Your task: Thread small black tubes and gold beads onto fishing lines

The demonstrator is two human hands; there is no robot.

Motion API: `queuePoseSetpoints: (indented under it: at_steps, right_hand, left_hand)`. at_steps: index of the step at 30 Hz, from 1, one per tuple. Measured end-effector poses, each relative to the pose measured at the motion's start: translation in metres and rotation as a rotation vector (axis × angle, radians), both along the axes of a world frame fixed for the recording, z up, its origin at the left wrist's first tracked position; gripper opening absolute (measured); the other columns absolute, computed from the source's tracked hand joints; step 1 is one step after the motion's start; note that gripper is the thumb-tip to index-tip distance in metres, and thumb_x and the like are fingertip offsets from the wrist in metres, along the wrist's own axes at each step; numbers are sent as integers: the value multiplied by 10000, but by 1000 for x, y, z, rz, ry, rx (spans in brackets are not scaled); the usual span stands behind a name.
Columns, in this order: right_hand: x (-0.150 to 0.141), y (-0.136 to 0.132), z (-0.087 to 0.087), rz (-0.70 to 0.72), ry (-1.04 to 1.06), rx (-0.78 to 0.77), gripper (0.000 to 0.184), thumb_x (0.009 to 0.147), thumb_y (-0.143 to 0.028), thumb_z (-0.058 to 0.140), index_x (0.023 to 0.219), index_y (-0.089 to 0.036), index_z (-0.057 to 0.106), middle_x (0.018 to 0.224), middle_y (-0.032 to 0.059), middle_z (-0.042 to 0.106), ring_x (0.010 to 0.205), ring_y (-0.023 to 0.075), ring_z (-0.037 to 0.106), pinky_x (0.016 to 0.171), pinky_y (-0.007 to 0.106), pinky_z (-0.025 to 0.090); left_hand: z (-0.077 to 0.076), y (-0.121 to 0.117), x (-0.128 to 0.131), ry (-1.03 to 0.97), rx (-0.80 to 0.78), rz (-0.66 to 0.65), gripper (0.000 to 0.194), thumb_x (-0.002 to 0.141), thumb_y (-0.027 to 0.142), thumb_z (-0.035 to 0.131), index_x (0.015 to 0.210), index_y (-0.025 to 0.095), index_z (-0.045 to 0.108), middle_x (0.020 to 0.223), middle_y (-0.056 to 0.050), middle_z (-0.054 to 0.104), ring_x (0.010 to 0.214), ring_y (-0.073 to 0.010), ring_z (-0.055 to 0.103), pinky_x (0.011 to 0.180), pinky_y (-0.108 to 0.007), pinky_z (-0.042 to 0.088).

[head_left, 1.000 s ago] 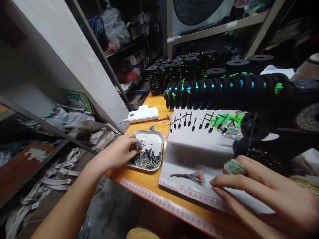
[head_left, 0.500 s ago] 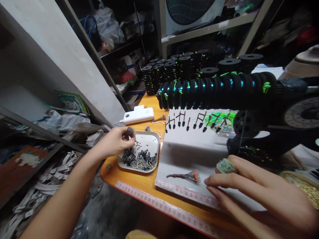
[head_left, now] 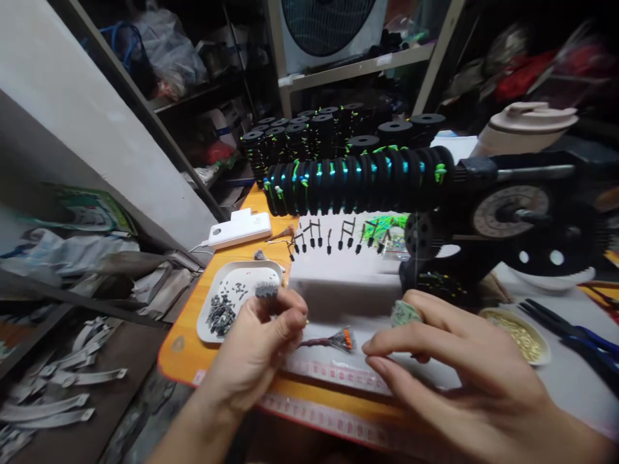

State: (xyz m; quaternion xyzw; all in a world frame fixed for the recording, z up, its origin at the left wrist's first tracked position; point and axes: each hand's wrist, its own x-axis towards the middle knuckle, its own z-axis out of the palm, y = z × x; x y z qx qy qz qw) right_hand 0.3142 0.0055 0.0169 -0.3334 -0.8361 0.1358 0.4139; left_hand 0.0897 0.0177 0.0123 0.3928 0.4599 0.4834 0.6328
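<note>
Beside metal shelving, the wooden table [head_left: 186, 351] bears a white tray [head_left: 205, 322].

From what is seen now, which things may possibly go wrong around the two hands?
The left hand is close beside the white tray; its wrist could bump it and spill the small dark parts. 
The orange-tipped bundle lies between the hands, near the table's front edge, so it might be brushed off. 
The right hand may knock the nearby bowl of gold-coloured bits.
</note>
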Motion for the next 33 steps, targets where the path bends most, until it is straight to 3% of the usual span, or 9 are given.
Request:
queuePoseSetpoints:
  at_steps: [3, 6, 13, 33]
  right_hand:
    - [-3, -2, 4, -17, 64, -10, 135, 843, -62, 599, 813, -187, 640, 656, -28, 462, 581, 103, 479, 509, 222, 354]
    - [-4, -2, 5, -18, 105, -41, 132, 803, -55, 588, 746, -173, 601, 647, -32, 446, 589, 99, 465, 512, 219, 343]
    - [-3, -5, 6, 21, 104, -173, 145, 776, -42, 558, 701, -164, 577, 663, -23, 466, 637, 102, 473, 554, 219, 353]
    - [-2, -3, 4, 29, 131, -208, 169, 787, -56, 573, 713, -188, 498, 674, -41, 440, 630, 96, 449, 554, 215, 355]
  left_hand:
    - [-7, -15, 28, -303, -106, 105, 389, 560, 395, 962, 656, 180, 653, 614, 66, 524, 444, -11, 366, 417, -133, 277]
    - [-12, -22, 43, -389, -164, 194, 353, 549, 328, 975, 672, 181, 679, 616, 54, 575, 441, -9, 399, 418, -119, 305]
    - [-22, -30, 56, -424, -164, 173, 337, 630, 337, 938, 702, 169, 654, 682, 47, 577, 452, -6, 352, 446, -143, 306]
    - [-23, -33, 61, -425, -149, 171, 321, 626, 342, 939, 686, 177, 670, 708, 37, 560, 482, -20, 337, 455, -149, 317]
